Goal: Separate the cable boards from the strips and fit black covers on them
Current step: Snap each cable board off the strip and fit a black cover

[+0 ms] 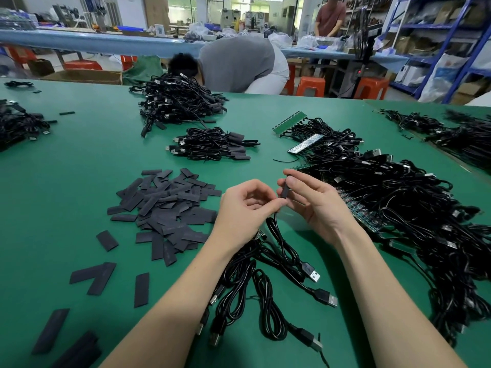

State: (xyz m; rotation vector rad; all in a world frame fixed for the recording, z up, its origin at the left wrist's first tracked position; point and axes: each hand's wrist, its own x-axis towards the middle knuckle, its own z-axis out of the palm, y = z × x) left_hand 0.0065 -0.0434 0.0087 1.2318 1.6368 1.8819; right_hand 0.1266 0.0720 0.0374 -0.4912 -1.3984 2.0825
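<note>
Centre, near: right hand [316, 205] pinches a black cover [286, 189] upright; left hand [245, 208] pinches the cable [275, 221] just below. Best approach, prob.: keep cover straight w/ cable, slide gently.

Two bare forearms, uncovered from the bottom edge of the view up to the wrists, with no sleeve showing. Left hand [245, 208] and right hand [312, 205] both bare, ungloved. Short, plain fingernails; nothing worn at either wrist or on the visible fingers.
</note>
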